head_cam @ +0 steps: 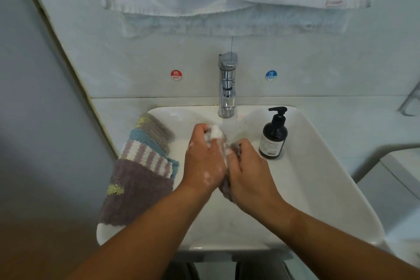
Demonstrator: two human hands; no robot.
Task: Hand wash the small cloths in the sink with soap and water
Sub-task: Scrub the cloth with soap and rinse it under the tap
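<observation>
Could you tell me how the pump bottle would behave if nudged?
Tall and narrow, the bottle may tip. It stands on the glossy sink, so it could slide. The sudsy left hand would probably slip on it.

Left of the grip on the soapy cloth (226, 191), the sink (318, 188) rim is pretty much taken up by a pile of cloths (143, 166); straight beyond it the tap (227, 84) is stuck in the way; a pump bottle (273, 136) is parked close on the right; bare basin is left nearer the body.
</observation>
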